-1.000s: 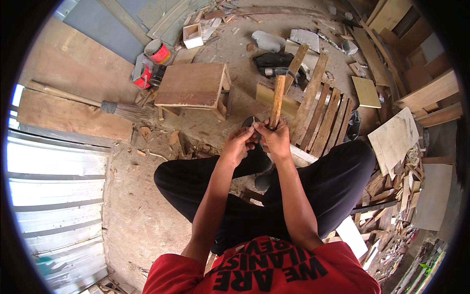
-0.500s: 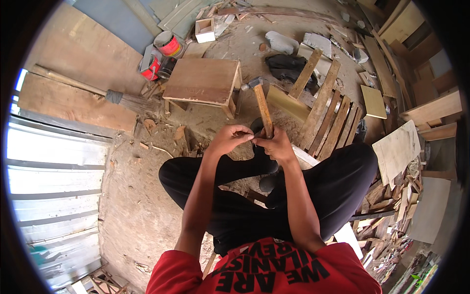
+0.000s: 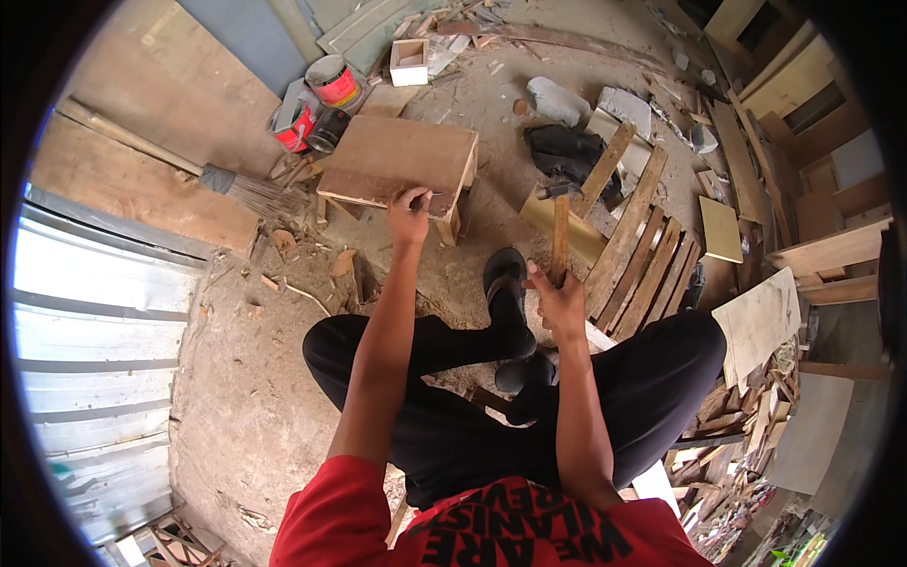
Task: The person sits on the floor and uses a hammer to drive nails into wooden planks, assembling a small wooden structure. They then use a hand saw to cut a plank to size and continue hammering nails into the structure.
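My left hand (image 3: 409, 217) is at the near edge of a low wooden stool (image 3: 402, 151), its fingers pinched on a thin nail (image 3: 436, 194) that sticks out toward the right. The stool has a flat brown top with plain wooden legs under it. Whether the nail's tip touches the wood cannot be made out. My right hand (image 3: 561, 304) grips the wooden handle of a hammer (image 3: 560, 231). It holds the hammer upright above my right leg, with the dark metal head at the far end, apart from the stool.
Paint cans (image 3: 333, 81) and a broom (image 3: 248, 189) lie left of the stool. A slatted wooden frame (image 3: 628, 227), a black bag (image 3: 567, 156) and concrete chunks (image 3: 559, 102) are at the right. Scrap wood (image 3: 746, 416) is piled beside my right knee.
My hands have moved apart. The left went forward to the stool's edge with the nail; the right drew to the right and slightly back with the hammer.
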The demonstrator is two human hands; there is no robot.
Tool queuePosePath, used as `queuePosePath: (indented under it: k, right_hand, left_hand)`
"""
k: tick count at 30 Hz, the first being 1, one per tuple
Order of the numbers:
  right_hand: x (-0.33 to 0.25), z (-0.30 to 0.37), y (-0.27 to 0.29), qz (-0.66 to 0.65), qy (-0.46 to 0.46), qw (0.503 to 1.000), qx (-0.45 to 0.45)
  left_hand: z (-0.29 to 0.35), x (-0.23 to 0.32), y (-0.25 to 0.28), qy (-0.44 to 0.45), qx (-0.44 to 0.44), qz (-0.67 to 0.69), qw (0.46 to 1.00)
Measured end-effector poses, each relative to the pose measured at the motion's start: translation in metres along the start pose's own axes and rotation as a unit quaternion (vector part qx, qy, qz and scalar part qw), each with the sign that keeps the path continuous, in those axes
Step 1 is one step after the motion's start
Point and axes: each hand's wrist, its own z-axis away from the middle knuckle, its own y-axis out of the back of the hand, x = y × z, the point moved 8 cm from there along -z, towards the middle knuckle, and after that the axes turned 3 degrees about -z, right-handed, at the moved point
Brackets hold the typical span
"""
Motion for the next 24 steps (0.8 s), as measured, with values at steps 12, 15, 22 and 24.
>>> queuePosePath:
  k: [12, 15, 22, 24]
  right_hand:
    - [0.015, 0.01, -0.046, 0.041, -0.015, 0.997, -0.069]
    - [0.024, 0.008, -0.055, 0.057, 0.009, 0.995, -0.078]
    - [0.016, 0.015, -0.064, 0.077, 0.022, 0.993, -0.086]
    - [0.016, 0.016, -0.065, 0.071, 0.024, 0.993, -0.088]
  left_hand:
    - [0.038, 0.024, 0.004, -0.182, -0.063, -0.256, 0.947]
    - [0.048, 0.028, -0.001, -0.207, -0.091, -0.321, 0.92]
    - [0.045, 0.029, -0.011, -0.158, -0.173, -0.394, 0.889]
    - [0.041, 0.033, -0.011, -0.151, -0.184, -0.382, 0.893]
